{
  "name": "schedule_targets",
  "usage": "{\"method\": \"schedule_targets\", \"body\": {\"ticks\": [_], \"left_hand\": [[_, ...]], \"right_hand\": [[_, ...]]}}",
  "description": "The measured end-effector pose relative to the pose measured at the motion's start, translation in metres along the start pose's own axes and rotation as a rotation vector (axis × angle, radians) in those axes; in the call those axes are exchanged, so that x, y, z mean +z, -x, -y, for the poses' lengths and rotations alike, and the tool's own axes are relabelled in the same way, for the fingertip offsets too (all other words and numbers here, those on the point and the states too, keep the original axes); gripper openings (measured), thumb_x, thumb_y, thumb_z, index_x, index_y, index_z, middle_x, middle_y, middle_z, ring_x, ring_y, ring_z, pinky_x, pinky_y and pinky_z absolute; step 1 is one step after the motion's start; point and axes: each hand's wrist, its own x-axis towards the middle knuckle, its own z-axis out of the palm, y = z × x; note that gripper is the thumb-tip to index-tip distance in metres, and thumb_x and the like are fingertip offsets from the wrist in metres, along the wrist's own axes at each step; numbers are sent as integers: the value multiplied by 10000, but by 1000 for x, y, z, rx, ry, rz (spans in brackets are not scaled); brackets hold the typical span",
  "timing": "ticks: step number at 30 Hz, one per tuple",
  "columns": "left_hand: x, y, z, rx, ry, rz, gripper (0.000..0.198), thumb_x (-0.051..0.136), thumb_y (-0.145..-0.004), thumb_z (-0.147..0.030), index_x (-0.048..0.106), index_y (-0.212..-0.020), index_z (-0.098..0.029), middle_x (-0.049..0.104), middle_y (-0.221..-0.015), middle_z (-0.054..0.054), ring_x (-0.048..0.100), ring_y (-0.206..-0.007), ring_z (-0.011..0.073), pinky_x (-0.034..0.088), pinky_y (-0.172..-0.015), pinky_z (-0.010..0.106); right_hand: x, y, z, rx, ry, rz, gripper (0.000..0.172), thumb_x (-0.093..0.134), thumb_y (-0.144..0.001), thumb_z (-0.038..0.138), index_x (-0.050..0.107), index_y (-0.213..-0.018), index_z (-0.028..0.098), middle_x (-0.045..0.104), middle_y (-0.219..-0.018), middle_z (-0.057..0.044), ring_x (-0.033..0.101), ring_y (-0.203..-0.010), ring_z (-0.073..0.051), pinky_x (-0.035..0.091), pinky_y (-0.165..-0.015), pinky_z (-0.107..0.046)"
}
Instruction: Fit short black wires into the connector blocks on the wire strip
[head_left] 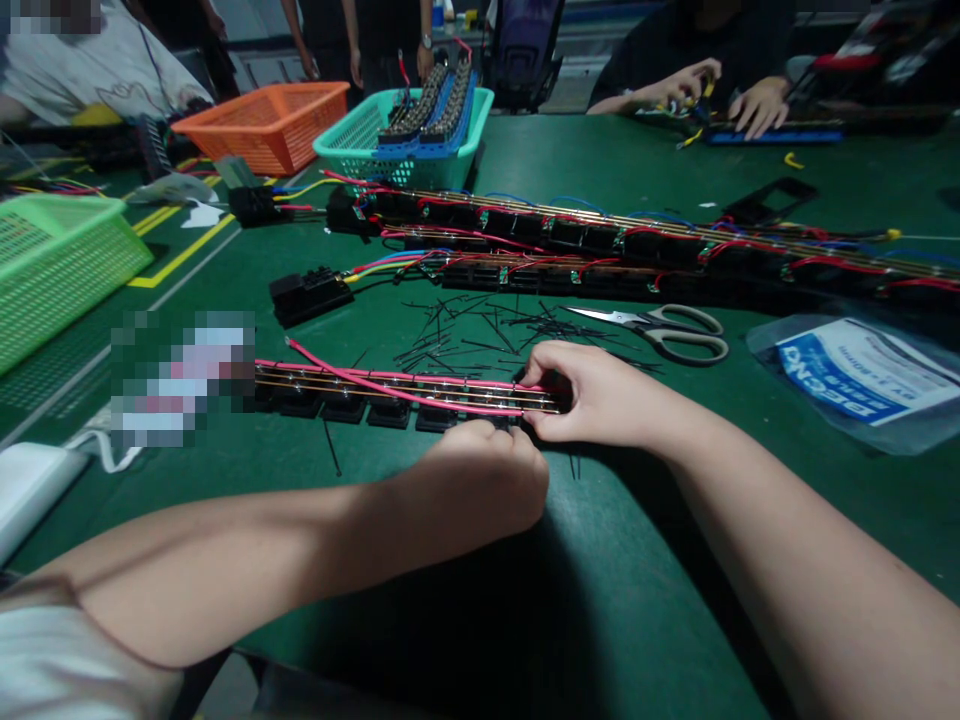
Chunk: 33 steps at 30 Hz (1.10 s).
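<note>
A black segmented strip (388, 410) lies across the table before me, with copper-coloured rods and pink-red wires (360, 383) running along its top. My right hand (592, 390) grips the strip near its right end, thumb on the near side and fingers on the far side. Close beside it, my left hand (491, 470) is closed in a fist at the strip's near edge. Whatever its fingers pinch is hidden. Thin black cable ties (480, 335) are scattered just beyond the strip, and a loose cable tie (332, 447) lies on the near side.
Scissors (652, 325) lie beyond my right hand, left of a labelled plastic bag (862, 370). More wired black strips (585, 235) stretch across behind. Green (67, 270), orange (277, 125) and teal (352, 150) baskets stand left and back. Across the table, a co-worker's hands (757, 105) handle parts.
</note>
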Motion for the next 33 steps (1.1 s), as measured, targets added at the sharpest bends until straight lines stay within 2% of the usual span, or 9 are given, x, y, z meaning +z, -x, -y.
{"method": "schedule_targets", "body": {"ticks": [8, 14, 24, 33], "left_hand": [[2, 0, 1, 20, -21, 5, 267, 412, -903, -75, 669, -968, -41, 691, -841, 144, 622, -623, 161, 425, -521, 290], [1, -3, 6, 37, 2, 31, 262, 396, -900, -65, 657, -879, -59, 657, -755, 125, 601, -573, 165, 382, -479, 295], [-13, -1, 0, 83, -26, 116, 251, 435, -860, -26, 674, -931, -56, 700, -877, 148, 626, -639, 171, 366, -476, 287], [-7, -1, 2, 43, 12, 87, 271, 399, -873, -29, 666, -907, -60, 678, -808, 127, 615, -619, 171, 382, -505, 301]], "right_hand": [[1, 0, -1, 9, -2, 4, 166, 663, -627, 223, 566, -759, 198, 604, -740, 1, 542, -656, -152, 387, -576, -263], [1, 0, 1, 25, -4, 12, 160, 655, -630, 218, 554, -753, 202, 602, -735, 1, 536, -648, -150, 380, -571, -262], [0, -1, 0, 33, -21, 21, 169, 655, -617, 213, 558, -754, 200, 603, -740, -1, 538, -645, -153, 386, -567, -267], [1, 0, -1, 40, -33, 20, 177, 653, -616, 213, 550, -759, 203, 597, -741, 1, 527, -650, -151, 377, -568, -262]]}}
